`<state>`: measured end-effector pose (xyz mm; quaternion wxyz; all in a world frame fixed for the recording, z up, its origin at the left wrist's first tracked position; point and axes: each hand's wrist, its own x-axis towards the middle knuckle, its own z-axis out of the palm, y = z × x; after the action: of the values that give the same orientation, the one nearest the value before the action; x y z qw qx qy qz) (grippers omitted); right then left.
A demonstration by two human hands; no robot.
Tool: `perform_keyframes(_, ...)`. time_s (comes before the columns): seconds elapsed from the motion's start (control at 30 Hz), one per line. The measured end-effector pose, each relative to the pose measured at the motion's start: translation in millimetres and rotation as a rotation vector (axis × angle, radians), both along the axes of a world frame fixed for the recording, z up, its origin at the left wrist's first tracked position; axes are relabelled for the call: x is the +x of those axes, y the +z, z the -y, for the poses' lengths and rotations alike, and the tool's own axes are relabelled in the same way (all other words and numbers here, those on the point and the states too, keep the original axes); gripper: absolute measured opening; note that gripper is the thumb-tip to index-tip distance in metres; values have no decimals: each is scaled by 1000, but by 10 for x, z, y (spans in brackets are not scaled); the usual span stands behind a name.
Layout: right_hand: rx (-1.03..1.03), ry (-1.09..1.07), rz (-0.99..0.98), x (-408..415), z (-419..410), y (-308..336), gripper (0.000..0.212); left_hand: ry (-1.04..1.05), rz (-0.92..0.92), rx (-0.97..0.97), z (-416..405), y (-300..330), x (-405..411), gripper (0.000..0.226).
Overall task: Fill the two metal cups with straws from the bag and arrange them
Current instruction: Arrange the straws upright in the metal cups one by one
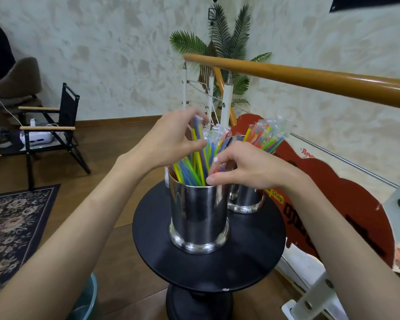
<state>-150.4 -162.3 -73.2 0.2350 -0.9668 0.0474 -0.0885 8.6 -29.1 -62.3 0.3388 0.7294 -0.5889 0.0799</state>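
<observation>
Two shiny metal cups on a small round black table (252, 245). Near cup (198, 215) in the middle of the tabletop, full of bright straws (192, 167): yellow, green, blue, orange, each in a clear wrapper. Straws leaning every which way, tops sticking up well above the rim. Far cup (245, 199) just behind and to the right of the near one, close beside it, partly hidden by the right hand. More wrapped straws (267, 135) standing in that far cup, fanned out at the top.

Left hand (169, 139) up over the near cup, fingers curled around the tall tops of the straws, thumb on the near side, pinching a few of them. Right hand (243, 169) lower down, right at the rim of the near cup, fingertips curled in and pinching a short bunch of orange and red straws. Both arms bare, reaching in from the bottom corners.

No straw bag to be seen.

Behind the table, a red cardboard sign (333, 204) with some yellow and white words. Above it, a brown wooden handrail (310, 79) on white posts. A green palm plant (226, 45) against the pale wall. On the left, a black folding chair (53, 125) with wooden arms and a white box on its seat. A dark flowery rug (14, 218) on the brown wood floor.
</observation>
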Motion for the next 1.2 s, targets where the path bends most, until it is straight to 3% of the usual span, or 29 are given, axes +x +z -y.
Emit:
perform_keyframes(0.07, 47, -11, 21, 6, 37, 18, 14, -13, 60, 16, 2, -3, 16, 18)
perform_keyframes(0.17, 152, -13, 70, -1, 89, 45, 16, -14, 136, 56, 15, -4, 39, 40)
perform_keyframes(0.3, 239, -49, 208, 15, 123, 40, 18, -55, 197, 87, 4, -2, 54, 21)
perform_keyframes(0.4, 276, -121, 334, 52, 121, 23, 22, -67, 215, 86, -6, 6, 61, 31)
perform_keyframes(0.57, 297, -200, 539, 86, 102, 53, 20, -132, 51, 86, -51, 65, 11, 22)
perform_keyframes(0.67, 351, -207, 612, 94, 84, 107, 16, -159, -35, 99, -50, 39, -33, 30)
perform_keyframes(0.77, 390, -209, 607, 115, 59, 113, 15, -114, -18, 95, 10, -15, -78, 48)
perform_keyframes(1.03, 387, -181, 497, 128, 67, 51, 14, -120, 18, 114, 69, -64, -21, 23)
perform_keyframes(1.2, 413, -180, 462, 122, 57, 48, 17, -76, 11, 63, 57, -36, -3, 27)
